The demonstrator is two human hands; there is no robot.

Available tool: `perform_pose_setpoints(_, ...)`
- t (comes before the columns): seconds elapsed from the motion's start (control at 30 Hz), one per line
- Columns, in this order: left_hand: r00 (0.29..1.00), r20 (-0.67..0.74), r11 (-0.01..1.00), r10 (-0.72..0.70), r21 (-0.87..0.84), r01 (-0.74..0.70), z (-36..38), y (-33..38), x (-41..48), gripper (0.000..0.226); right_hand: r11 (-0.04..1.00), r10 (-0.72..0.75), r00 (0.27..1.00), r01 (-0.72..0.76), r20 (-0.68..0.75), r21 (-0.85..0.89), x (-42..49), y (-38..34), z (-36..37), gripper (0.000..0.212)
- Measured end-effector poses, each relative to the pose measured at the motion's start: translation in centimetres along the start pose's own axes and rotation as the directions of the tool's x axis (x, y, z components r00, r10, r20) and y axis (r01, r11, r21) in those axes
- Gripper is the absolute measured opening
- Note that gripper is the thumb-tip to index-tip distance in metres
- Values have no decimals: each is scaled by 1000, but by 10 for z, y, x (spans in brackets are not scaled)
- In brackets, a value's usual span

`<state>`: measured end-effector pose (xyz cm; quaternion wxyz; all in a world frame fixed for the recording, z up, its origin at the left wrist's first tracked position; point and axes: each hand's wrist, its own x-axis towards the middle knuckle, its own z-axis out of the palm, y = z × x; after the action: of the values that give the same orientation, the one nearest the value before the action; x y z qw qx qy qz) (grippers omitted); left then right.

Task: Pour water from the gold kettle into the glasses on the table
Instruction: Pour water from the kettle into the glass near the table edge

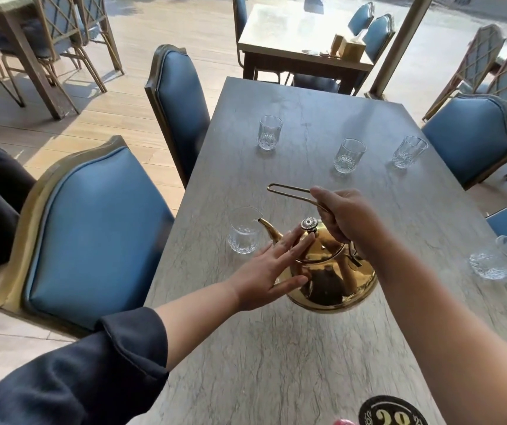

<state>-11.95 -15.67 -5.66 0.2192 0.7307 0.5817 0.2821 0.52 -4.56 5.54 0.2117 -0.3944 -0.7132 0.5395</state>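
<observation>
In the head view, at frame center, I am closing my right hand (342, 214) in a grip on the wire handle (289, 191) of the gold kettle (335, 280), tilting its spout (269, 230) toward the nearest glass (244, 230), center-left on the table (276, 348). My left hand (272, 269) is resting open, fingers flat against the lid (319, 250). I am judging it best to tilt slowly, keeping the spout tip over the rim. 4 other glasses are waiting: 3 farther up the frame, 1 at the right edge.

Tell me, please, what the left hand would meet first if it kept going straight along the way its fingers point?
Probably the lid knob: the left hand lies flat on the gold kettle, fingers aimed up and right at it. Depth is unclear; it might pass beside the knob.
</observation>
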Motion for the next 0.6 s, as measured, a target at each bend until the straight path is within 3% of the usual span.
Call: perform_pose_setpoints(0.6,999,-25,999,-22,-27,22,1,4,-3,60,979,-12,999,6,-30,-202,0,-20,11,56)
